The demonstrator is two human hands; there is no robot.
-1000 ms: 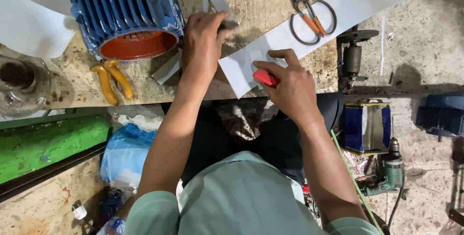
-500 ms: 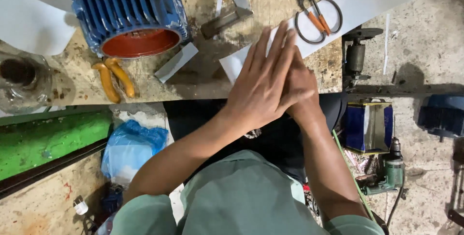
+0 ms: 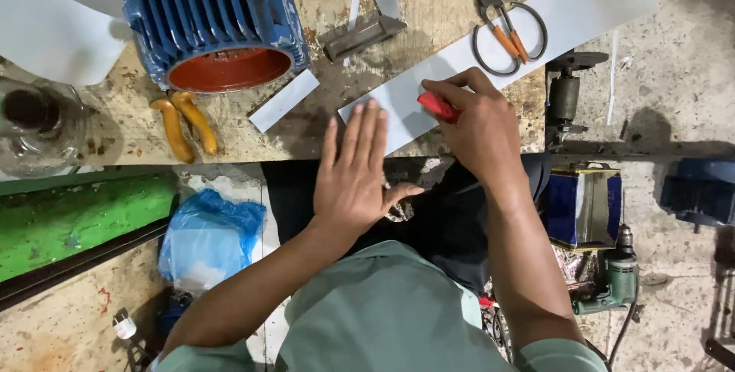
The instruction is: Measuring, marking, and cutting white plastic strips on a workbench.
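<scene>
While the right hand (image 3: 478, 123) clamps a mostly hidden red tool (image 3: 438, 106), the left hand (image 3: 356, 177) lies flat, covering the white strip's (image 3: 498, 43) end.

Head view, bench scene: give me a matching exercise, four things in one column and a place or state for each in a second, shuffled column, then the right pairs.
Things:
1. scissors
2. pliers
3. red marker
4. left hand

Places or states:
A. gripped in the right hand
B. flat, fingers on the near end of the white paper strip
C. lying open on the white strip
D. on the bench in front of the blue motor housing

Pairs: 1-C, 2-D, 3-A, 4-B
</scene>
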